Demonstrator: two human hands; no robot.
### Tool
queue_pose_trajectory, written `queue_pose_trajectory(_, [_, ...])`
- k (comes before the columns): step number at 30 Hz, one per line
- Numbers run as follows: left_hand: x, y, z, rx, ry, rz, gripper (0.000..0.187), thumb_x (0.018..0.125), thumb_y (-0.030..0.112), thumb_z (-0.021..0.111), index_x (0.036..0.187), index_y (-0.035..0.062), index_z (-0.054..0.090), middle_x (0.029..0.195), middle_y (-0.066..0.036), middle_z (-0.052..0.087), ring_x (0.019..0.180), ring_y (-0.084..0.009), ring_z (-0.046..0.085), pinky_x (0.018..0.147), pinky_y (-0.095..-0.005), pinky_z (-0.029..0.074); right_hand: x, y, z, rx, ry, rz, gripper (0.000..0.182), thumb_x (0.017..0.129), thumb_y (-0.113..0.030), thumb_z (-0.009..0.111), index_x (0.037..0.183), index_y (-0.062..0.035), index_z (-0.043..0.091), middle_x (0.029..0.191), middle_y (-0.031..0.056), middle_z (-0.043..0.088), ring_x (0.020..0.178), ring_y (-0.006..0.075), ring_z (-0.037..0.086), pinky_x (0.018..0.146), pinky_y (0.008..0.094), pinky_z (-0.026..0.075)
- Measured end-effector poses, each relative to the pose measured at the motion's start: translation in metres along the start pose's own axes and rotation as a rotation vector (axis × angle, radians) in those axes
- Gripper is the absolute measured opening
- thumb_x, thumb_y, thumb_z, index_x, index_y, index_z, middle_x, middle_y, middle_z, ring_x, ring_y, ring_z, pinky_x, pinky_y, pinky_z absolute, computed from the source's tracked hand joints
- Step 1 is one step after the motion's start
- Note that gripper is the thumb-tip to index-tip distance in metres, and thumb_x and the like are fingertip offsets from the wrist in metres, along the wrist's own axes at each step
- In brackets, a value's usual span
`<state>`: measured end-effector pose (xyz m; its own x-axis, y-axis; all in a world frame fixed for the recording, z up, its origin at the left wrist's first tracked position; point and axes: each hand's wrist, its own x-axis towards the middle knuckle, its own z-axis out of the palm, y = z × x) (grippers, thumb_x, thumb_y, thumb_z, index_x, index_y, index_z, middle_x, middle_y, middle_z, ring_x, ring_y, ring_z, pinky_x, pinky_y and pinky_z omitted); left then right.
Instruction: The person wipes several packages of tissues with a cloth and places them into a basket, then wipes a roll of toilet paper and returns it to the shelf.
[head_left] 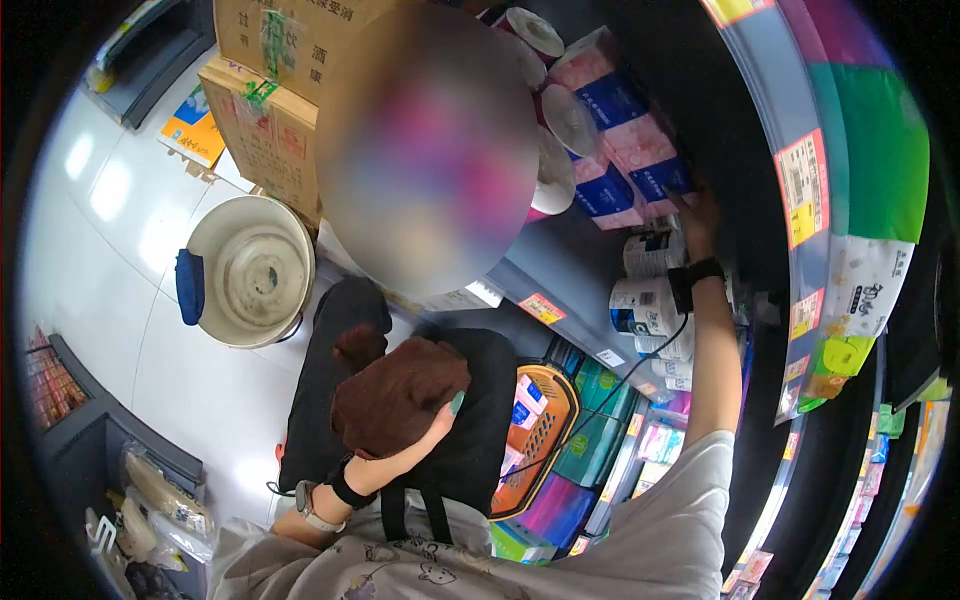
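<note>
While my right hand reaches up into the shelf, its fingers rest against the blue-and-pink tissue packs; I cannot tell whether they are closed around a pack or only touching one, since the hand sits in shadow. Just below the wrist stand white wrapped paper rolls, close to the forearm. My left hand is folded in against my chest, fingers curled onto a brown cloth that lies on top of the black bag I carry in front of me.

As I judge it, the work is at the picking stage: no pack has left the shelf, and the orange basket beside the bag shows only a couple of small items inside.

Room is tight on the right, where the shelf edge with price labels curves close past my arm. To the left the floor opens out, with a pale round bucket and stacked cardboard boxes standing well apart from both hands.
</note>
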<state>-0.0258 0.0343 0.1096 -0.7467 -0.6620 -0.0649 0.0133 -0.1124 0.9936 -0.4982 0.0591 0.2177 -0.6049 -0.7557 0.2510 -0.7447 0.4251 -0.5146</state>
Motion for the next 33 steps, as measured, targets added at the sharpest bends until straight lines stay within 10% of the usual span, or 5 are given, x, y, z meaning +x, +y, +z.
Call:
queue_pose_trajectory(5, [-0.007,-0.002,0.007,0.071,-0.003,0.027,0.04,0.073,0.015,0.061,0.108,0.003,0.048,0.106,-0.009,0.051,0.1,-0.0196,0.049,0.087,-0.0289,0.036,-0.024,-0.014,0.006,-0.497,0.174,-0.041,0.078,0.058,-0.02,0.072,0.121,0.0002,0.031,0.118,0.0206,0.037,0.109,0.0324,0.036,0.092,0.0377,0.03])
queue_pose_trajectory(10, [-0.011,0.012,0.016,0.263,-0.007,0.108,0.039,0.071,0.015,0.062,0.106,0.0029,0.049,0.101,-0.009,0.053,0.092,-0.0213,0.052,0.081,-0.0273,0.04,-0.108,-0.047,-0.011,-0.316,0.234,-0.286,0.076,0.067,-0.024,0.065,0.125,0.0009,0.023,0.123,0.0204,0.031,0.115,0.0309,0.029,0.097,0.0361,0.021])
queue_pose_trajectory(15, [-0.033,0.002,0.037,0.081,-0.066,-0.069,0.042,0.071,0.018,0.064,0.106,0.0009,0.047,0.099,-0.01,0.054,0.092,-0.0174,0.053,0.079,-0.0274,0.041,-0.249,-0.076,-0.026,-0.01,0.1,0.029,0.065,0.071,-0.015,0.059,0.125,-0.0033,0.025,0.127,0.0151,0.029,0.118,0.0242,0.028,0.095,0.039,0.025])
queue_pose_trajectory(25, [-0.044,0.009,0.078,-0.007,-0.096,-0.326,0.029,0.079,0.024,0.056,0.098,0.0011,0.056,0.097,-0.005,0.056,0.091,-0.0111,0.052,0.078,-0.0235,0.039,-0.497,0.144,0.075,-0.073,-0.076,0.555,0.053,0.065,0.0,0.059,0.113,0.0001,0.039,0.107,0.0184,0.049,0.102,0.0303,0.047,0.086,0.0331,0.038])
queue_pose_trajectory(33, [-0.03,0.022,0.096,0.18,-0.15,-0.447,0.033,0.084,0.02,0.048,0.11,-0.0008,0.049,0.108,-0.005,0.052,0.101,-0.0116,0.047,0.087,-0.0235,0.033,-0.521,0.188,0.184,-0.361,-0.411,0.688,0.076,0.054,-0.01,0.07,0.119,-0.008,0.031,0.113,0.014,0.04,0.106,0.0297,0.039,0.085,0.0404,0.036])
